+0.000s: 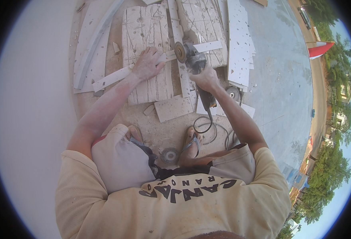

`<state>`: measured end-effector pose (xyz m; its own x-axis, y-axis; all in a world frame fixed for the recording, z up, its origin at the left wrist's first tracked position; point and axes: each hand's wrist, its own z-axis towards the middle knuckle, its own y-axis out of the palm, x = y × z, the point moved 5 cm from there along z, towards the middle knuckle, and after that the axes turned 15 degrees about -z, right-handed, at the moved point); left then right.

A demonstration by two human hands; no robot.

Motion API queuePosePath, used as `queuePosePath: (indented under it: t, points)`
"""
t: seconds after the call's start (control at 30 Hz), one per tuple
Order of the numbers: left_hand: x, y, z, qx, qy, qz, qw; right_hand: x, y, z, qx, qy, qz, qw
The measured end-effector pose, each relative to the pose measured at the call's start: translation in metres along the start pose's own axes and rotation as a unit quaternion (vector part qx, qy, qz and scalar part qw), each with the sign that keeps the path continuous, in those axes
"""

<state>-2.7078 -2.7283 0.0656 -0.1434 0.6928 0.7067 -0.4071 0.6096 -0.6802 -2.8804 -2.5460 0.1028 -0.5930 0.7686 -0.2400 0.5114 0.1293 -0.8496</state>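
Note:
Dust covers my left hand, which bears down on a long white tile strip with its fingers bent over it. The strip lies slantwise across two scored, whitish blocks. In my right hand is a black angle grinder, gripped around its body. Its round disc stands upright over the strip, just right of my left hand; whether it touches the strip I cannot tell.
Speckled white tile pieces lie stacked on the right, others on the left. An offcut rests before the blocks. The grinder's cord loops near my right foot. One loose disc lies between my feet, another beside the stack.

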Motion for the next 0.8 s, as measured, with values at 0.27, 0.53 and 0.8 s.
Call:
queuePosePath:
  t: [0.27,0.53,0.8]
  points:
    - [0.001,0.0,0.0,0.002,-0.001,-0.004,1.0,0.005,0.002,-0.011,-0.012,0.011,-0.019,1.0]
    - [-0.001,0.001,0.0,0.003,0.006,-0.008,1.0,0.01,0.005,-0.018,-0.026,0.018,-0.031,0.999]
    - [-0.001,0.001,0.001,-0.002,0.004,-0.005,1.0,0.008,0.003,-0.008,-0.016,0.024,-0.041,0.999]
